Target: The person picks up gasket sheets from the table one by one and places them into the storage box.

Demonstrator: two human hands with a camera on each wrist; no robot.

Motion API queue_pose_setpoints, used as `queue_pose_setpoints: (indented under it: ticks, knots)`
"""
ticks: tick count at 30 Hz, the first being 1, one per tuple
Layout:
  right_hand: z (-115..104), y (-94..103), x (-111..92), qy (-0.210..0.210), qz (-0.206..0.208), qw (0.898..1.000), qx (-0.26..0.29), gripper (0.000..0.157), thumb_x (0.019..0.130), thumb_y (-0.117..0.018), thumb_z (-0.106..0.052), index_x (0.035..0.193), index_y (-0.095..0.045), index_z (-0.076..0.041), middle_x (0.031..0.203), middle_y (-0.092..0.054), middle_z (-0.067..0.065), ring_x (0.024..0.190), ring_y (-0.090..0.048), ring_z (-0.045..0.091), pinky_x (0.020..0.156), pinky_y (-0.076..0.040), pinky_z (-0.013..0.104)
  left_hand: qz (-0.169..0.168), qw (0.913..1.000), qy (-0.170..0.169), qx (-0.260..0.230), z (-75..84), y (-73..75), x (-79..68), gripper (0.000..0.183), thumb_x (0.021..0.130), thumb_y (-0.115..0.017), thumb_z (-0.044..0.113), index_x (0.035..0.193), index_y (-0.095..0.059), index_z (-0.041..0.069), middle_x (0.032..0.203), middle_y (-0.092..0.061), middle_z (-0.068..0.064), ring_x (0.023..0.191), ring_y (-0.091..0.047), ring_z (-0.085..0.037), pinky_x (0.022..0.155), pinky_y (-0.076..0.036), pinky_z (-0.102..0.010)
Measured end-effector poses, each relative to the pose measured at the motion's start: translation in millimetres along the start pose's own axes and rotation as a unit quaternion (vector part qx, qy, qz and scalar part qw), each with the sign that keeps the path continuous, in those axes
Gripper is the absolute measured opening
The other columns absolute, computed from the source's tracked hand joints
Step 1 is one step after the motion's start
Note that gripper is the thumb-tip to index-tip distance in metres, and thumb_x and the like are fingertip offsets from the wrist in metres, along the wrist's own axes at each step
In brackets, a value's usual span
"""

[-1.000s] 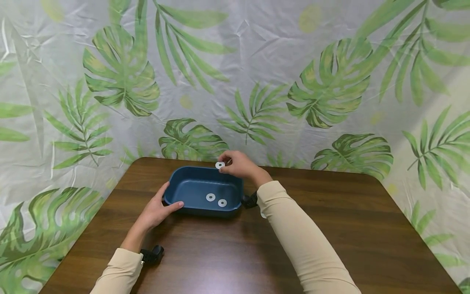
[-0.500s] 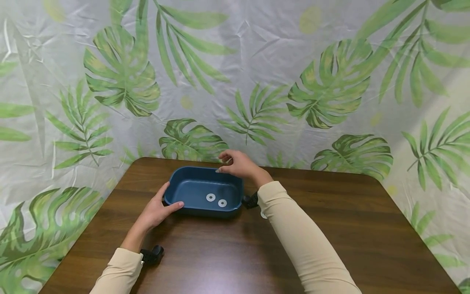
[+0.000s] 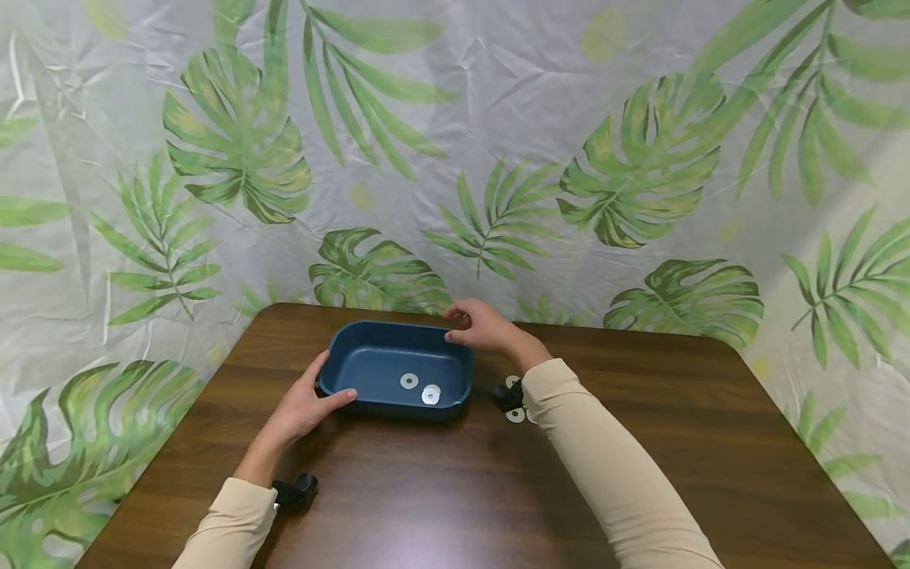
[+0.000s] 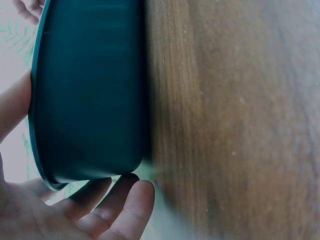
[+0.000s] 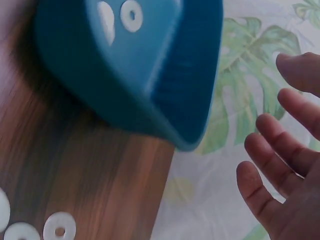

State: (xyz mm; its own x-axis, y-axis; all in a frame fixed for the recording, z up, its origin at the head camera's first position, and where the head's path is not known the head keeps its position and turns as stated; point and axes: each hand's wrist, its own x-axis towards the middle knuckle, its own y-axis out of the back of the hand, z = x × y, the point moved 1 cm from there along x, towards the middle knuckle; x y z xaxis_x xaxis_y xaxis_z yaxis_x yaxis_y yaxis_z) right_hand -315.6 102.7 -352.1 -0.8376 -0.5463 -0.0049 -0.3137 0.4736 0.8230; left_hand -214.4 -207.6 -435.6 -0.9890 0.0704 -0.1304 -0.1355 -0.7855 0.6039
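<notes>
A blue rectangular basin [image 3: 384, 395] stands on the table. My left hand [image 3: 302, 407] holds its left end, thumb over the near rim and fingers round the outer wall; the left wrist view shows fingertips against the basin wall [image 4: 90, 100]. Inside lie flat white rings with centre holes: one ring [image 3: 408, 381] alone, and beside it another white ring [image 3: 430, 394] that looks overlapped by a further one. Above the far right corner is my right hand [image 3: 486, 325], its loosely bent fingers holding nothing. In the right wrist view this hand [image 5: 285, 170] is apart from the basin.
Several more white rings [image 3: 515, 415] lie on the brown wooden table [image 3: 398, 490] right of the basin, partly hidden by the right wrist's black camera [image 3: 508, 395]. Behind the table hangs a leaf-print cloth [image 3: 498, 118].
The white ring pinched in my right hand has been let go and now shows in the basin over the right-hand ring. The right hand has drawn back rightward; the left hand has stayed put.
</notes>
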Motion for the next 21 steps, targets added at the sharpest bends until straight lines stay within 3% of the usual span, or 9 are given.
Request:
queue_pose_setpoints:
  ticks: [14, 21]
  knots:
    - [36.6, 20.2, -51.2, 0.025, 0.005, 0.997, -0.069, 0.035, 0.094, -0.065, -0.016, 0.126, -0.061, -0.001, 0.128, -0.06, 0.022, 0.118, -0.058, 0.04, 0.1, -0.048, 0.052, -0.002, 1.0, -0.002, 0.001, 2.0, 0.3, -1.4, 0.1, 0.091, -0.069, 0.044, 0.161, -0.007, 0.009, 0.162, -0.016, -0.031, 0.148, -0.021, -0.052, 0.116, -0.026, -0.066]
    - [64.2, 22.5, -74.8, -0.009, -0.001, 0.997, -0.08, 0.035, 0.096, -0.064, -0.018, 0.128, -0.061, -0.003, 0.13, -0.059, 0.021, 0.117, -0.059, 0.04, 0.097, -0.049, 0.052, -0.004, 1.0, 0.001, -0.006, 2.0, 0.3, -1.5, 0.099, 0.091, -0.069, 0.044, 0.161, -0.006, 0.011, 0.163, -0.014, -0.029, 0.149, -0.019, -0.051, 0.117, -0.026, -0.065]
